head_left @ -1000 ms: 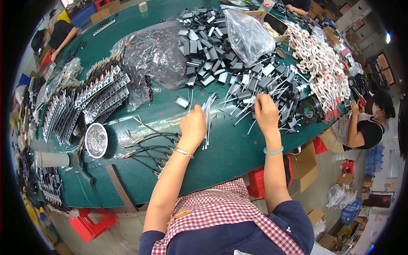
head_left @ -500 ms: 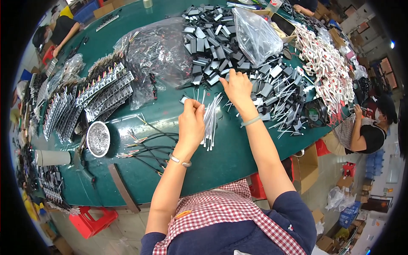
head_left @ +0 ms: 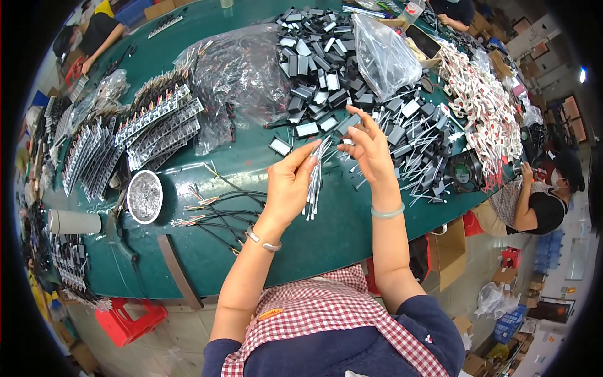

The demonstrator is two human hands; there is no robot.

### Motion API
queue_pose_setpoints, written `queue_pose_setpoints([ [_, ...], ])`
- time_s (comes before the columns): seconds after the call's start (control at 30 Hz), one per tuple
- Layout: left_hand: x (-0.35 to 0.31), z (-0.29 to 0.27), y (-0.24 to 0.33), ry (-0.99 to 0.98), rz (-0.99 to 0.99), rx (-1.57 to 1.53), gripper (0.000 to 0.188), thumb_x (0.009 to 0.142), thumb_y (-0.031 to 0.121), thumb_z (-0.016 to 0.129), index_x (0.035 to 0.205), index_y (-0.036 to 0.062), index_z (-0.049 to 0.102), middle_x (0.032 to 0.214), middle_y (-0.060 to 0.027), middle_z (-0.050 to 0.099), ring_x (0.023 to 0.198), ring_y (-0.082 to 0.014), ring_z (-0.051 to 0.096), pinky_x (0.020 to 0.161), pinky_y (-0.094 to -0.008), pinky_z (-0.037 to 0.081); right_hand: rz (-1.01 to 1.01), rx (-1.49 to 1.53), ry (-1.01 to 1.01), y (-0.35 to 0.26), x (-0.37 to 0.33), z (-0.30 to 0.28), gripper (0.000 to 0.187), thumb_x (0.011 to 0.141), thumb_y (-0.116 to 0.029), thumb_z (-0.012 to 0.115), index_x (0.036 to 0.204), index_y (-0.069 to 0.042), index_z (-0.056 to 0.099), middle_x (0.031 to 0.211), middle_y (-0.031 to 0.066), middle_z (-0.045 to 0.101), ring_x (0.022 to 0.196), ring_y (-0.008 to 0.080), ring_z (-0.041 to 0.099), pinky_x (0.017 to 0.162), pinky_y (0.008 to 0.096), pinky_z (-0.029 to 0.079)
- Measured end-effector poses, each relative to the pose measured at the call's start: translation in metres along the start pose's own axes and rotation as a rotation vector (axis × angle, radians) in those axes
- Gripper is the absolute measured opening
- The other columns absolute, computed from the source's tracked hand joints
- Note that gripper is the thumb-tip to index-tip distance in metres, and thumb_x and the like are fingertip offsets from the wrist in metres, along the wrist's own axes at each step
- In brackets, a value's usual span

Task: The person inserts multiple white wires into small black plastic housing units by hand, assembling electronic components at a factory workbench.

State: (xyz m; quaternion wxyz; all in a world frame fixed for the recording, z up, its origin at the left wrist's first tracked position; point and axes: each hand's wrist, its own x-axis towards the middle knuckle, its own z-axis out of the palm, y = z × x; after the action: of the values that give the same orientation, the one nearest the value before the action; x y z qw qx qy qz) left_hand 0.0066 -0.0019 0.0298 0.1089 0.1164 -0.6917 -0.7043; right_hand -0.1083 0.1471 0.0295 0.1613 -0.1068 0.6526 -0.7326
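My left hand [head_left: 290, 182] is closed in a pinch at the upper end of thin white strips that look like cable ties [head_left: 312, 204]. To its right, my right hand [head_left: 375, 154] has its thumb and fingers apart. A dark rectangular block [head_left: 348, 124] shows right by those fingers; whether they touch it I cannot tell. Just beyond my hands lies a heap of dark blocks with pale faces [head_left: 314, 69]. Another block [head_left: 279, 146] rests alone above my left hand. Blocks with white ties attached [head_left: 411, 147] are piled to the right of my right hand.
Black cables with bared ends [head_left: 217, 217] lie left of my left arm. Farther left are a white bowl [head_left: 130, 204], a white cylinder [head_left: 74, 222] and stacked circuit strips [head_left: 164, 135]. A clear bag [head_left: 386, 56], white connectors [head_left: 480, 119] and a fan [head_left: 466, 169] stand around the heap. Co-workers sit around.
My right hand has drawn back from the heap, and its fingers have spread. My left hand has moved right onto the white ties. Some blocks now lie nearer to me.
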Motion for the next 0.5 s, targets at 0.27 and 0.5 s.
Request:
queue_pose_setpoints([
  [0.27,-0.015,0.013,0.039,0.031,0.279,0.301,0.013,0.094,0.013,0.057,0.099,0.0041,0.065,0.060,-0.0112,0.056,0.047,-0.0174,0.050,0.047,-0.0305,0.039,0.025,0.694,-0.248,-0.006,-0.039,0.009,0.056,0.093,-0.015,0.055,0.141,-0.001,0.032,0.108,0.0092,0.059,0.098,0.0193,0.059,0.078,0.0269,0.052],
  [0.5,-0.019,0.012,0.042,0.053,0.341,0.426,0.012,0.092,0.013,0.058,0.098,0.0051,0.065,0.068,-0.0157,0.062,0.054,-0.0301,0.059,0.049,-0.0362,0.043,-0.010,0.682,-0.262,-0.011,-0.050,0.014,0.058,0.092,-0.016,0.055,0.142,0.000,0.030,0.109,0.0094,0.059,0.099,0.0180,0.060,0.080,0.0279,0.053],
])
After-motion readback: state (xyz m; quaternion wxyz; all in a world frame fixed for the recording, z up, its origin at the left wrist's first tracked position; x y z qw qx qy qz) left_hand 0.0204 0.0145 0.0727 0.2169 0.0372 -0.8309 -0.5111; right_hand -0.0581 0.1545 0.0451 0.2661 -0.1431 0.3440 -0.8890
